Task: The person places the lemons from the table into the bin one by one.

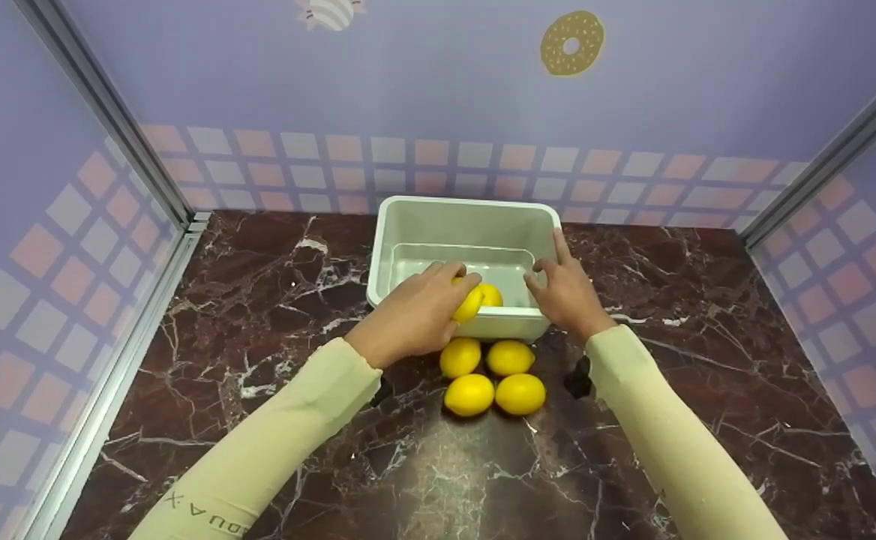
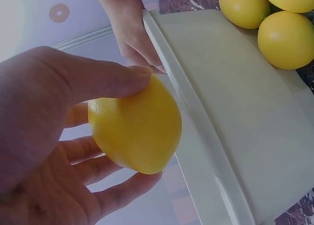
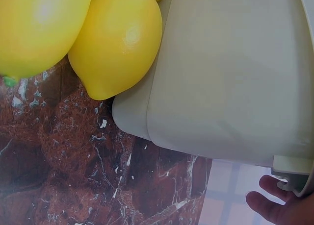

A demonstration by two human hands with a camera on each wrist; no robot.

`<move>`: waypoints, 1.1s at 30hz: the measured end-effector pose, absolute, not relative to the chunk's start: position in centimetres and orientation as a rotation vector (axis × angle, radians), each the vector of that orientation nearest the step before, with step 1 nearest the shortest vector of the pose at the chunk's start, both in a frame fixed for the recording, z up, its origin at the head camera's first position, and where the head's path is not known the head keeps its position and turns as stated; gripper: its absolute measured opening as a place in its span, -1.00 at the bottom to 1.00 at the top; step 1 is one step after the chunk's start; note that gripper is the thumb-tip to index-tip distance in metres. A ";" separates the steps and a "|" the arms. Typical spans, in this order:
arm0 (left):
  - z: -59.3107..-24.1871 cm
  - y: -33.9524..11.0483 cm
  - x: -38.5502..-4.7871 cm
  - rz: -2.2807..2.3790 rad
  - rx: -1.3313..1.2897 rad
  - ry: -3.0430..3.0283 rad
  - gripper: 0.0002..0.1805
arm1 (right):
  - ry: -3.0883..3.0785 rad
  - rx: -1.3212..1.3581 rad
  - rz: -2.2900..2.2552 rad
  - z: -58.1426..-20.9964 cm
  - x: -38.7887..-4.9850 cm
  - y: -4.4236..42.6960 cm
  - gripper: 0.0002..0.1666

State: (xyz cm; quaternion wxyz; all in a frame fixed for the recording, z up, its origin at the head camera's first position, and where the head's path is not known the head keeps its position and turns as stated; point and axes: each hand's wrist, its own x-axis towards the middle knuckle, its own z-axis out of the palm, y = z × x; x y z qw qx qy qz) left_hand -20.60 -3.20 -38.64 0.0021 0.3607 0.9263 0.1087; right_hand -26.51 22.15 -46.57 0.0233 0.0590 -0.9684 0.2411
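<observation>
My left hand (image 1: 419, 307) pinches a yellow lemon (image 1: 468, 306) at the front rim of a pale rectangular bin (image 1: 513, 322). The left wrist view shows the thumb on one side of that lemon (image 2: 137, 127) and the fingertips on the other. Another lemon (image 1: 491, 295) shows just behind it, inside the front wall. At the bin's right side, my right hand (image 1: 569, 292) grips the rim, one finger lying along it and the thumb over the inside. Its fingers (image 3: 270, 205) show beneath the rim in the right wrist view.
Several lemons (image 1: 520, 394) lie grouped on the dark marbled table (image 1: 258, 450) against and before the bin's front. Behind the bin stands a purple wall with pink and white squares; metal-edged side panels flank the table.
</observation>
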 end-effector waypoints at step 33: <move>-38.4 -2.7 -21.8 0.411 1.129 2.915 -0.40 | -3.010 0.157 0.742 -46.5 -26.5 22.1 -0.61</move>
